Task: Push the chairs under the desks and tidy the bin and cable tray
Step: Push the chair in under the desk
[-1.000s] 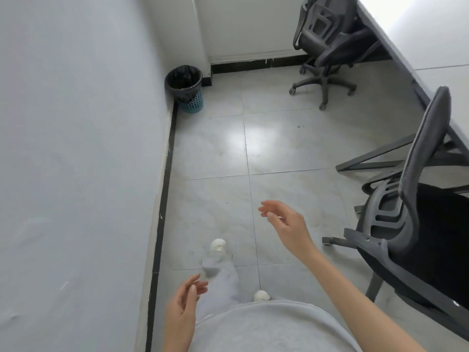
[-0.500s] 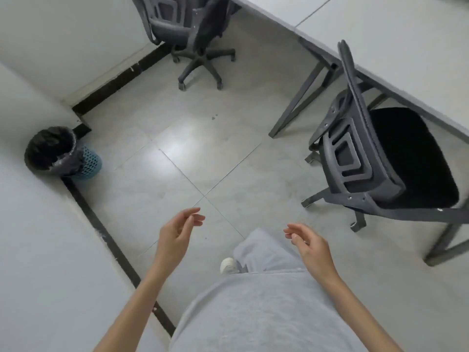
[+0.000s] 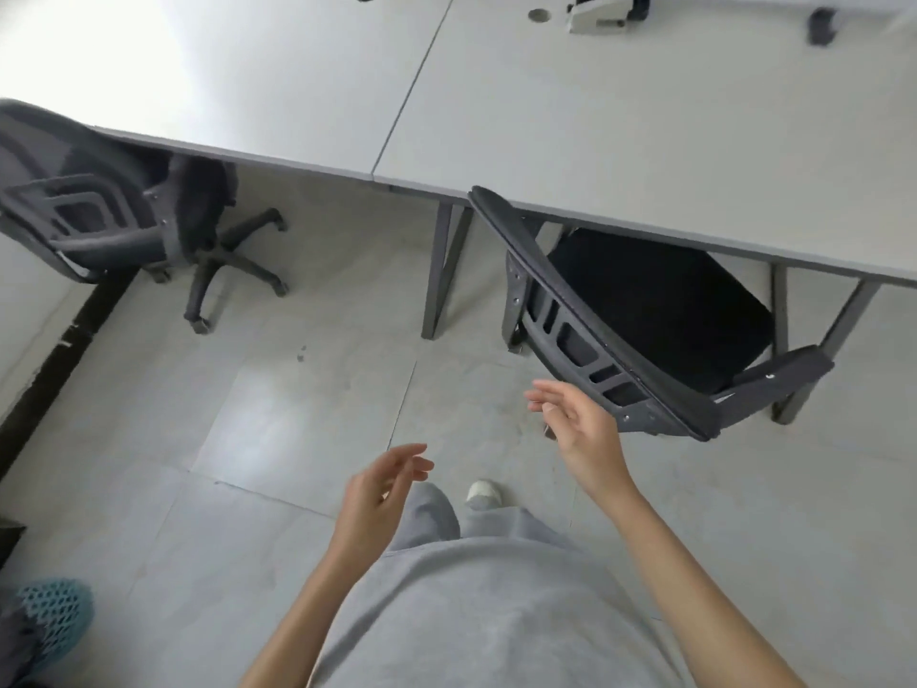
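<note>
A grey office chair [image 3: 620,335] with a black seat stands at the right, its seat partly under the white desk [image 3: 620,116] and its backrest tilted toward me. My right hand [image 3: 580,434] hovers with relaxed fingers just left of the backrest's lower edge, not touching it. My left hand [image 3: 382,489] hangs loose and empty over the floor, in front of my body. A second grey chair [image 3: 104,216] stands at the far left, partly under the desk's left end. The blue mesh bin [image 3: 49,618] with its black liner sits at the bottom left corner.
Grey desk legs [image 3: 441,270] stand between the two chairs. A white device [image 3: 600,12] and a cable hole [image 3: 538,14] lie on the desk's far side. A wall with a black skirting strip [image 3: 49,360] runs along the left. Tiled floor lies between me and the desk.
My view has swung right, so the desk now faces me and the bin has slid to the bottom left. My right hand has risen toward the near chair's backrest.
</note>
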`<state>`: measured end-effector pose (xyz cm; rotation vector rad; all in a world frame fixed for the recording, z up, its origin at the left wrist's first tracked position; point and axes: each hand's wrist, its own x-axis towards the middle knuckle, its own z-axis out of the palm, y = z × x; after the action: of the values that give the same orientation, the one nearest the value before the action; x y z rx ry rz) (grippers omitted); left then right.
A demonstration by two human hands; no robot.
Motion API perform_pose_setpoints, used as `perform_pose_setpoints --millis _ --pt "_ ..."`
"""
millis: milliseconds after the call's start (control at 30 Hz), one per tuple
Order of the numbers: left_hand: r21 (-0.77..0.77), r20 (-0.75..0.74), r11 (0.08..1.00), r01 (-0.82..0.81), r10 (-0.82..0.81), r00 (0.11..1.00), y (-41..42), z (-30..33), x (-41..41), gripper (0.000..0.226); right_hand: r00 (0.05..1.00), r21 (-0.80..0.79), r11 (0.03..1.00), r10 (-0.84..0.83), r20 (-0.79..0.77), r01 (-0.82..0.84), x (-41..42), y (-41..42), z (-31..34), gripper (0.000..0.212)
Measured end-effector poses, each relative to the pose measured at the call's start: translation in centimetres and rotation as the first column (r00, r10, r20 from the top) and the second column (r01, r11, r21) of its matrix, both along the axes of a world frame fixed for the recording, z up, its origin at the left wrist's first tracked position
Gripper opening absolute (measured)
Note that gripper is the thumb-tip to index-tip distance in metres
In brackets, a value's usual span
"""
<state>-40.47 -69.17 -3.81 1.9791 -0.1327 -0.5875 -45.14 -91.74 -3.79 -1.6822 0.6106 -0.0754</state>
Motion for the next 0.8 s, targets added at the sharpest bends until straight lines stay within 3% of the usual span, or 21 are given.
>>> perform_pose_setpoints --millis 67,133,233,333,400,500,600,800 --pt "0.03 0.036 0.99 0.141 -0.142 0.989 -1.2 0.4 3.6 0.027 0.994 -0.048 0.995 -0.079 0.076 0.083 1.9 -1.1 1.5 0.028" --pt "0.065 0.106 0.959 0.275 -0.28 0.954 -3.1 1.0 7.7 0.024 0.978 -0.203 0.961 -0.164 0.133 0.188 3.0 -2.2 2.4 0.029" --pt "0.116 0.318 0.887 0.447 -0.46 0.829 -6.9 1.8 14.0 0.023 0.957 -0.516 0.807 -0.254 0.137 0.288 3.2 -3.8 2.5 0.032" --pt "0.272 0.522 0.772 0.575 -0.62 0.586 -11.4 2.6 19.2 0.027 0.95 -0.7 0.687 -0.309 -0.039 0.194 2.5 -4.6 1.1 0.035" --pt "0.431 0.577 0.636 0.641 -0.74 0.346 -14.5 2.8 22.0 0.034 0.927 -0.735 0.671 -0.33 -0.177 0.098 2.2 -4.9 -0.2 0.037" --pt "0.671 0.439 0.376 0.639 -0.896 0.066 -18.4 1.6 25.1 0.045 0.901 -0.792 0.61 -0.358 -0.247 0.025 2.2 -5.1 -1.7 0.034" --pt "0.778 0.308 0.236 0.583 -0.951 -0.027 -20.4 -0.1 26.8 0.042 0.878 -0.826 0.56 -0.425 -0.219 0.065 2.3 -4.7 -2.3 0.032" --pt "0.726 0.489 0.367 0.582 -0.87 -0.062 -21.0 -1.7 26.6 0.027 0.861 -0.837 0.539 -0.466 -0.203 0.094 1.7 -5.1 -2.6 0.03"
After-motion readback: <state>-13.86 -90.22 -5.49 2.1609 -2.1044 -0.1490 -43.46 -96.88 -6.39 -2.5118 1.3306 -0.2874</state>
